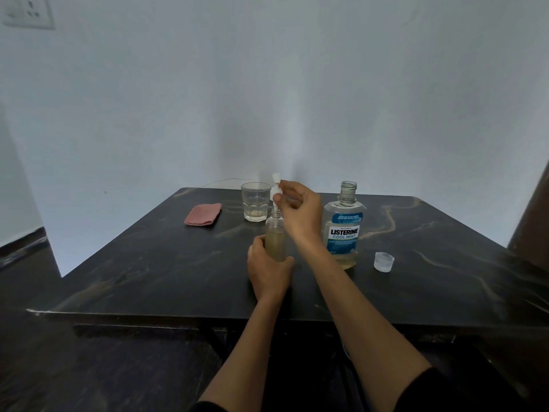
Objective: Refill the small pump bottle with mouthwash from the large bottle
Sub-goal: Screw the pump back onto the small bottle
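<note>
**Pump held over the small bottle**

Mid-table [148, 263], the left hand [269, 273] grips the small bottle [274, 236] upright, fingers curled round its lower half. The right hand [300, 209] pinches the white pump [275, 188] between fingertips above the open neck, its tube dipping in. The uncapped Listerine [344, 230] stands just right, its cap [383, 261] nearer the right edge. A glass [255, 205] and pink cloth [203, 214] sit near the far edge.
</note>
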